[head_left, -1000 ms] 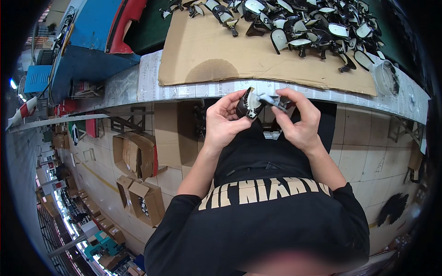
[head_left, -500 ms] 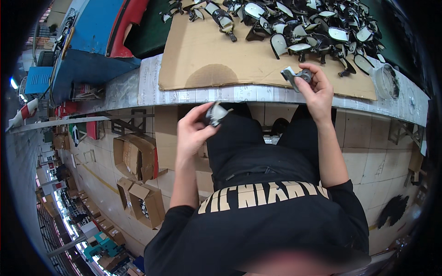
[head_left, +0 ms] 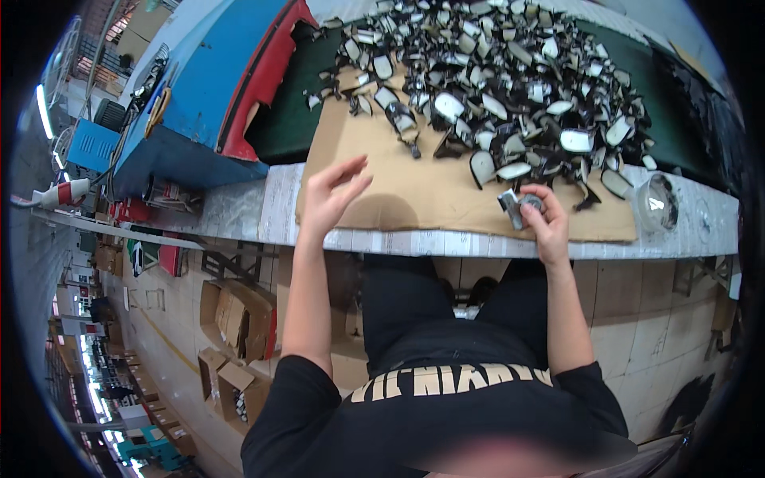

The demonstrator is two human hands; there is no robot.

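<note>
My left hand (head_left: 338,193) is raised over the left part of a cardboard sheet (head_left: 351,171). Its fingers are stretched and slightly apart, with nothing in them. In my right hand (head_left: 548,225), thumb and fingers pinch a small grey metal piece (head_left: 511,209) with a flat, shiny end and a rounded body; its exact kind does not show. A large heap of black parts with white oval faces (head_left: 510,103) covers the far side of the sheet. One such part (head_left: 400,118) lies at the heap's left edge, between my hands.
A round clear container (head_left: 658,203) stands at the bench's right end. To the left is a blue machine housing (head_left: 187,88) with a red edge (head_left: 259,88). Green surface (head_left: 288,131) shows beside the cardboard. Open cartons (head_left: 231,386) stand on the floor at lower left.
My left hand has risen from below the bench edge to above the cardboard, and the black-and-white part it held is gone from it. My right hand still holds the grey piece. The view has shifted.
</note>
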